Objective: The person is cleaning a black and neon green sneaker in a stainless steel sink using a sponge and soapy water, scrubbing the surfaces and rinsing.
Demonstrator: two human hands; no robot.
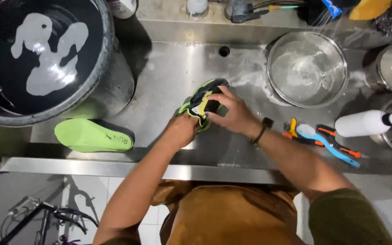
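Head view, straight down, near sink [169, 77]

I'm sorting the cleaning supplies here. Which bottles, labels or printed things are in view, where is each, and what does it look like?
Spray bottle: lying at right, white with black nozzle.
Insole: flat at left, bright green with dark lettering.
Labelled container: top edge by the big tub, white, mostly cut off.
Small bottle: top edge, white, cut off.
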